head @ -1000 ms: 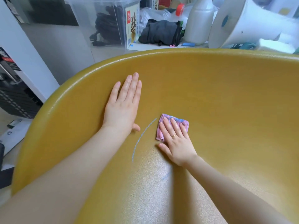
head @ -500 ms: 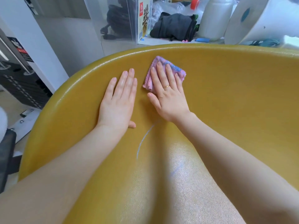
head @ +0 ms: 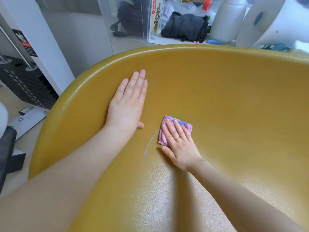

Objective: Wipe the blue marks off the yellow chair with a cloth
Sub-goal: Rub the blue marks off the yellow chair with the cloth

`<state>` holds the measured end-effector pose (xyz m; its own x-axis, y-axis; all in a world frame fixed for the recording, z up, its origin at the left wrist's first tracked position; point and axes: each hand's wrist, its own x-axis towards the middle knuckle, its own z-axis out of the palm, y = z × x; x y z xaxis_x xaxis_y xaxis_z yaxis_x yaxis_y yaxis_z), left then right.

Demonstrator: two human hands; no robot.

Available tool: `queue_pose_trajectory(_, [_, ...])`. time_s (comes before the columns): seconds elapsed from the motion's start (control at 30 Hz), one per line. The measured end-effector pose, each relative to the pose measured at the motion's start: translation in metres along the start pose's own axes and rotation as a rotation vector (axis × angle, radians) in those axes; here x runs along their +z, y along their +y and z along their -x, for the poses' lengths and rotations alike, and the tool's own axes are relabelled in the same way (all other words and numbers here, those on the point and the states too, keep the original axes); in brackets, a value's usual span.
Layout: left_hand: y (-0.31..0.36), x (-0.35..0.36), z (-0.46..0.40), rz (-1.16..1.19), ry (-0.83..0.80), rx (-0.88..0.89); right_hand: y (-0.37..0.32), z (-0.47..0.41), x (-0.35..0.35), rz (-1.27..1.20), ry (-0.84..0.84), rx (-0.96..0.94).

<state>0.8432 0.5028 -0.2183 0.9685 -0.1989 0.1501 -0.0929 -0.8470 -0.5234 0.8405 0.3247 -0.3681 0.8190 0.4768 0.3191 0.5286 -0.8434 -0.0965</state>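
Observation:
The yellow chair [head: 225, 101] fills most of the view, its curved shell rising toward the rim at the back. A pale blue curved mark [head: 149, 144] runs down the seat near the middle. A small pink and blue cloth [head: 164, 131] lies flat just right of the mark's upper end. My right hand [head: 180, 144] presses on the cloth with flat fingers and wears a ring. My left hand [head: 127, 104] rests flat and spread on the chair's inner wall, left of the mark, holding nothing.
Behind the chair rim stand a clear plastic box [head: 133, 17], a dark bundle of fabric [head: 185, 27], a white bottle [head: 229, 19] and a large white object [head: 270, 25]. A black stacked unit [head: 23, 82] sits on the floor at the left.
My right hand slid the cloth up to the chair's rim and has now drawn it back down beside the blue mark. My left hand stayed flat in place.

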Motion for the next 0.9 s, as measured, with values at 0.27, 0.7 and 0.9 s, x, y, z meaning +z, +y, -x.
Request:
queue_pose_trajectory(0.27, [-0.01,-0.008,0.011,0.053,-0.018,0.025,-0.032,-0.115,-0.07,-0.103,0.274,-0.031])
queue_pose_trajectory(0.7, [-0.041,-0.006,0.035,0.184,0.156,0.169,-0.017,-0.002,0.002,-0.104,0.025,-0.116])
queue_pose_trajectory(0.9, [-0.065,-0.016,0.033,0.169,0.419,0.199,-0.049,-0.022,-0.008,-0.224,0.028,-0.012])
